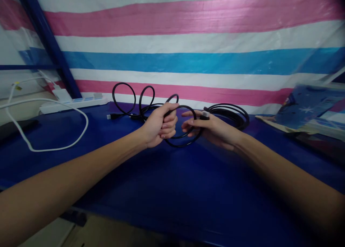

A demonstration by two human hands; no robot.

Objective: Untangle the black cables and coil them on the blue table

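A long black cable (126,96) lies in loose loops across the back of the blue table (172,189). My left hand (159,125) is closed in a fist around a stretch of the cable near the middle. My right hand (207,126) is just to its right, fingers curled on the same cable, with a connector plug (205,114) resting on its thumb side. A loop of the cable hangs between both hands. A coiled bundle of the cable (231,112) sits behind my right hand. The cable's other plug (109,116) lies on the table at left.
A white power strip (72,103) with a white charger and white cord (48,143) lies at the back left. A blue printed package (309,107) rests at the right. A striped pink, white and blue tarp (188,42) hangs behind the table.
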